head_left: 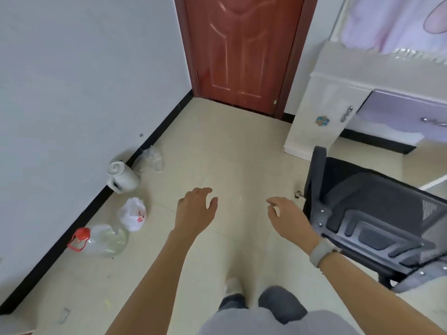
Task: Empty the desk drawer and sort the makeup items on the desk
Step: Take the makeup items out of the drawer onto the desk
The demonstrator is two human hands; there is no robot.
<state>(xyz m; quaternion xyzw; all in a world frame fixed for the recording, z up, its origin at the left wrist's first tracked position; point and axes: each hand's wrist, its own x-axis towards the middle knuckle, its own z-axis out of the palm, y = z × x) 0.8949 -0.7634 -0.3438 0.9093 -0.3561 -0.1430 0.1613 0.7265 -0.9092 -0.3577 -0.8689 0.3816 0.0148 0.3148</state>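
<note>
The white desk (321, 97) with its lilac drawer (408, 112) stands against the far wall just right of the red-brown door (242, 49), the drawer front flush and closed, its metal handle (433, 122) at the frame's right edge; none of the makeup items can be seen, and the desk top is too blurred to read. A second handle (346, 114) and a small blue sticker (322, 120) mark the side cabinet of the desk. Between the desk and the person sits a black mesh office chair (377, 226), turned with its back toward the viewer, so it will likely have to be passed or pulled aside before the drawer can be reached. The person stands on the pale tiled floor (229, 146), well apart from the desk, both arms held out in front at waist height. The left hand (196, 209) is empty, fingers loosely spread and hanging relaxed; the right hand (287, 218), a grey band (320, 252) on its wrist, is likewise empty with fingers slack, just beside the chair's back but not touching it. The hands appear raised in readiness, so the task looks not yet begun. On the far side from the desk, along the grey wall's black skirting, lie a white kettle (123, 176), a crumpled clear bag (152, 158), a white plastic bag (133, 213) and a large clear jug with a red cap (104, 240), none of them part of the sorting.
</note>
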